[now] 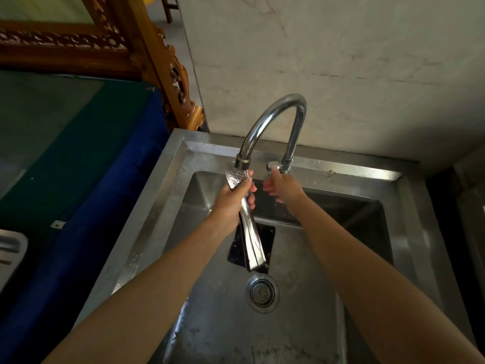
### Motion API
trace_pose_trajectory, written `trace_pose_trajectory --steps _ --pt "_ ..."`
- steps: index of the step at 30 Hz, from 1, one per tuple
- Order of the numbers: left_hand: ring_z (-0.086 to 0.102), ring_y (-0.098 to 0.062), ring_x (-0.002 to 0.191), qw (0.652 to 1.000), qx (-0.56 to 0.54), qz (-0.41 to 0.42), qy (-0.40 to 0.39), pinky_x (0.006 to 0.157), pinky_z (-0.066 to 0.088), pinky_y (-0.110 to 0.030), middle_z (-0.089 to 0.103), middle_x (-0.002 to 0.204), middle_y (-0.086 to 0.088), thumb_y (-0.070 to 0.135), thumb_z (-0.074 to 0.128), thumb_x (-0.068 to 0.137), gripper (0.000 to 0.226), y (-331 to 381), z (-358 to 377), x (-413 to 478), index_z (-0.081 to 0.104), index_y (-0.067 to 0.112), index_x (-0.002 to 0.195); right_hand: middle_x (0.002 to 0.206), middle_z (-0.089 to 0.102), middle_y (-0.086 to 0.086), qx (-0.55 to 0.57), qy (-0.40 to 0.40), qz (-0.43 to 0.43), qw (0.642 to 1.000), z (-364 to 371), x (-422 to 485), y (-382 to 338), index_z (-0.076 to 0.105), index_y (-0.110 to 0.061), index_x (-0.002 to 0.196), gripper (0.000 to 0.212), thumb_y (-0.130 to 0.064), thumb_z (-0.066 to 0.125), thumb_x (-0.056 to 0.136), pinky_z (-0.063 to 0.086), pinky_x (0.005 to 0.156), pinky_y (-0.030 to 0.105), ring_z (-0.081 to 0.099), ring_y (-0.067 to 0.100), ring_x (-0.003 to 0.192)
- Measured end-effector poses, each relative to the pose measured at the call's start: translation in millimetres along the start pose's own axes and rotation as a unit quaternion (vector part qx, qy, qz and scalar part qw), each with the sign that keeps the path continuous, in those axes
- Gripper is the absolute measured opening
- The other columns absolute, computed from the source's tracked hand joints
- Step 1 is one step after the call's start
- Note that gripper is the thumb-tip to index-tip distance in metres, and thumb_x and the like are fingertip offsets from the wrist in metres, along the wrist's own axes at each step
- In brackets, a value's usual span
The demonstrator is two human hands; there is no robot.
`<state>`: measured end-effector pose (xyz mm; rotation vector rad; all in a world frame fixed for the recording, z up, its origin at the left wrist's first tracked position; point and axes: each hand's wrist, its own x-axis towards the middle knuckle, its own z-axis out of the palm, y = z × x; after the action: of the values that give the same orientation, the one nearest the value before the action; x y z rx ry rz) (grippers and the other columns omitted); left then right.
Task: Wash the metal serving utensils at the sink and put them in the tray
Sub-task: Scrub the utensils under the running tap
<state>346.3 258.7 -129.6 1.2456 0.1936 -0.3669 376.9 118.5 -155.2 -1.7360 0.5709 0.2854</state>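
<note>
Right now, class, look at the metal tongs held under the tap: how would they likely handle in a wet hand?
The tongs look like polished steel, so probably stiff yet slippery once wet. The left hand grips near the perforated end, leaving the long arms hanging, so they may tend to swing. Their two arms would likely spring apart if released.

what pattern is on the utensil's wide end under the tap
Small punched holes across the shiny metal serving utensil's wide end, head view.
</note>
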Motion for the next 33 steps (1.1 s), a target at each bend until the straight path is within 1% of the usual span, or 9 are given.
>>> trace_pose_trajectory --steps 6,12,15,18,20,23,27,29,33 --pt "0.049 -0.01 0.053 1.0 0.002 0.007 -0.014 0.054 0.044 -0.024 0.056 0.071 0.001 0.017 0.051 0.094 0.014 0.7 -5.4 -13.9 0.062 0.019 0.103 0.075 0.062 -0.002 0.032 -0.023 0.091 0.995 1.6 11.5 -1.9 0.06 -0.011 0.078 0.029 -0.029 0.045 0.095 0.039 0.059 0.028 0.053 0.016 0.069" --pt "0.046 -0.007 0.048 0.993 -0.115 -0.032 0.009 0.047 0.042 -0.021 0.055 0.068 0.001 0.021 0.053 0.093 0.011 4.8 -9.7 -35.3 0.059 0.015 0.099 0.075 0.066 0.0 -0.083 -0.019 0.083 0.993 -1.6 -4.9 18.5 0.062 -0.014 0.069 0.045 -0.046 0.041 0.094 0.04 0.056 0.024 0.055 0.016 0.063" --pt "0.044 -0.007 0.042 0.981 -0.179 -0.056 0.043 0.041 0.04 -0.019 0.052 0.068 -0.002 0.019 0.05 0.094 0.01 -1.1 -15.5 -42.2 0.055 0.012 0.099 0.094 0.069 0.011 -0.13 -0.087 0.063 0.986 2.2 -36.6 46.1 0.068 -0.006 0.089 0.05 -0.043 0.035 0.098 0.04 0.06 0.023 0.058 0.018 0.075" --pt "0.043 -0.008 0.039 0.972 -0.194 -0.11 0.08 0.039 0.039 -0.02 0.052 0.066 -0.003 0.019 0.048 0.095 0.01 -17.4 -21.4 -50.9 0.055 0.011 0.096 0.094 0.07 0.011 -0.129 -0.156 0.082 0.976 11.4 -89.8 70.3 0.066 -0.006 0.095 0.053 -0.047 0.033 0.097 0.04 0.055 0.019 0.057 0.009 0.062" --pt "0.045 -0.008 0.041 0.97 -0.181 -0.132 0.094 0.04 0.041 -0.021 0.054 0.065 -0.003 0.022 0.049 0.095 0.012 -32.9 -25.1 -60.8 0.055 0.012 0.093 0.083 0.069 0.003 -0.06 -0.247 0.12 0.96 18.6 -126.1 83.8 0.065 -0.01 0.093 0.056 -0.053 0.029 0.095 0.051 0.057 0.018 0.064 0.007 0.062" --pt "0.056 -0.01 0.052 0.968 -0.14 -0.168 0.123 0.048 0.05 -0.021 0.061 0.071 -0.003 0.03 0.055 0.091 0.019 -52.4 -30.0 -77.3 0.059 0.012 0.093 0.084 0.071 0.009 0.072 -0.349 0.166 0.919 28.4 -164.9 95.0 0.06 -0.002 0.105 0.062 -0.054 0.028 0.095 0.058 0.064 0.028 0.068 0.022 0.072" --pt "0.06 -0.019 0.072 0.965 -0.121 -0.204 0.11 0.076 0.053 -0.033 0.063 0.082 -0.009 0.039 0.059 0.087 0.033 -66.8 -39.9 -94.1 0.061 0.008 0.098 0.066 0.067 0.001 0.048 -0.275 0.13 0.951 32.6 -181.9 105.5 0.059 -0.003 0.1 0.045 -0.045 0.041 0.095 0.053 0.052 0.024 0.062 0.014 0.052" --pt "0.062 -0.02 0.075 0.96 -0.055 -0.258 0.092 0.076 0.052 -0.033 0.065 0.083 -0.007 0.046 0.057 0.086 0.043 -78.6 -40.3 -108.7 0.062 0.008 0.105 0.066 0.066 0.004 0.062 -0.245 0.143 0.957 38.8 -185.5 113.8 0.057 0.002 0.106 0.046 -0.041 0.043 0.096 0.054 0.053 0.026 0.062 0.016 0.051" --pt "0.068 -0.023 0.088 0.928 -0.016 -0.362 0.091 0.068 0.052 -0.032 0.072 0.101 -0.006 0.052 0.058 0.084 0.049 -103.7 -31.2 -144.8 0.067 0.011 0.108 0.103 0.067 0.016 0.002 -0.171 0.145 0.975 54.3 -194.7 130.3 0.057 -0.005 0.111 0.05 -0.048 0.039 0.095 0.051 0.093 0.043 0.066 0.028 0.094"
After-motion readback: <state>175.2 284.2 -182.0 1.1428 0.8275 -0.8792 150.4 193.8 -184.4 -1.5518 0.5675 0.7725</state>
